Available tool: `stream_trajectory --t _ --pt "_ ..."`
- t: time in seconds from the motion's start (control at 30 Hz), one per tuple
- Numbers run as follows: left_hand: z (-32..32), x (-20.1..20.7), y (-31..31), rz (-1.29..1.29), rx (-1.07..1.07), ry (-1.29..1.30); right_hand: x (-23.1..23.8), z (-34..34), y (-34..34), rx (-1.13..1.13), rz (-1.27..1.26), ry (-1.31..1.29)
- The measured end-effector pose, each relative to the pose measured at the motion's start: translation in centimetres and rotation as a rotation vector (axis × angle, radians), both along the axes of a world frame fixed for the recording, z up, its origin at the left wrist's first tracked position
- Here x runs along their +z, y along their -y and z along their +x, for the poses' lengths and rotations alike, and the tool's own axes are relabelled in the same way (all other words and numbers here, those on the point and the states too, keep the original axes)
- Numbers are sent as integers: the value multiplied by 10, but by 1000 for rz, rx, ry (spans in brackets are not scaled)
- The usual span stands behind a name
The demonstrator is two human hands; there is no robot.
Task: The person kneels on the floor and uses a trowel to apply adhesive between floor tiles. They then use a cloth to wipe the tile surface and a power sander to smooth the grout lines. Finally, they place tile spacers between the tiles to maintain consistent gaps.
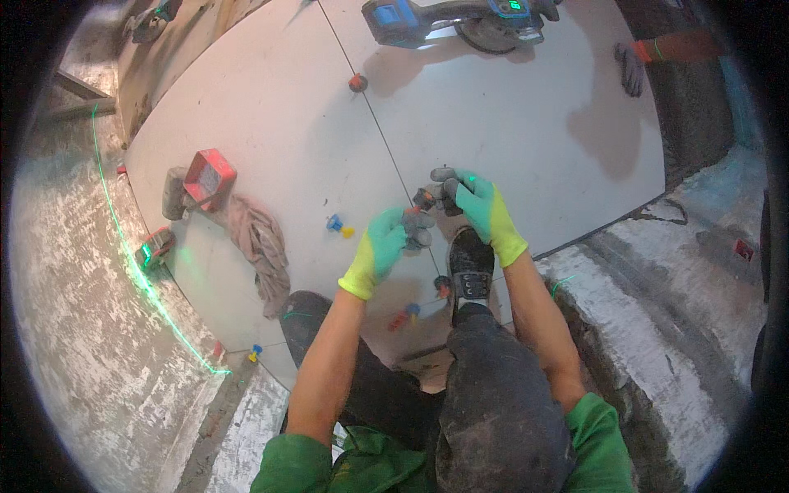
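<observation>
Both my hands wear teal and yellow gloves with dark, dirty fingertips. They meet over the thin joint between two pale floor tiles [493, 107]. My right hand [475, 205] has its fingers closed at a small dark and orange tile leveling knob [424, 199]. Just left of the joint, my left hand [393, 238] is closed too, a reddish bit showing at its fingertips; what it pinches is too small to make out. Similar knobs sit farther along the joint, one at the far side [357, 83] and one beside my shoe [443, 286].
A blue and black cordless grinder [456, 23] lies at the far side. To the left are a red box [210, 177], a crumpled rag [259, 246] and a laser level [154, 248] casting a green line. Blue and yellow pieces [335, 223] lie nearby. A co-worker's gloved hand [630, 69] rests at far right.
</observation>
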State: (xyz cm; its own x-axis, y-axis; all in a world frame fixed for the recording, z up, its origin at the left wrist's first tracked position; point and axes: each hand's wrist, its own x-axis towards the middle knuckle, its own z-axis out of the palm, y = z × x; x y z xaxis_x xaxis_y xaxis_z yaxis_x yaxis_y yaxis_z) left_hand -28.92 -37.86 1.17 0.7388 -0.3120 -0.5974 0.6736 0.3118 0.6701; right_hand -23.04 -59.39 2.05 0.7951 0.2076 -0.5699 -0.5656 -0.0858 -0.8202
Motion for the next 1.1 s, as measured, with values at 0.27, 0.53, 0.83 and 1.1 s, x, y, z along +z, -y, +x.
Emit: stream_trajectory --t 0.27,0.53,0.83,1.1 --pt "-11 12 -7 -27 33 96 36 7 -18 30 235 -19" --pt "-12 13 -9 14 11 52 42 8 -18 66 215 20" --pt "-69 1 -36 317 -306 27 44 -14 -31 524 20 -24" --pt "-117 30 -69 381 -109 -4 66 -26 -41 388 -253 121"
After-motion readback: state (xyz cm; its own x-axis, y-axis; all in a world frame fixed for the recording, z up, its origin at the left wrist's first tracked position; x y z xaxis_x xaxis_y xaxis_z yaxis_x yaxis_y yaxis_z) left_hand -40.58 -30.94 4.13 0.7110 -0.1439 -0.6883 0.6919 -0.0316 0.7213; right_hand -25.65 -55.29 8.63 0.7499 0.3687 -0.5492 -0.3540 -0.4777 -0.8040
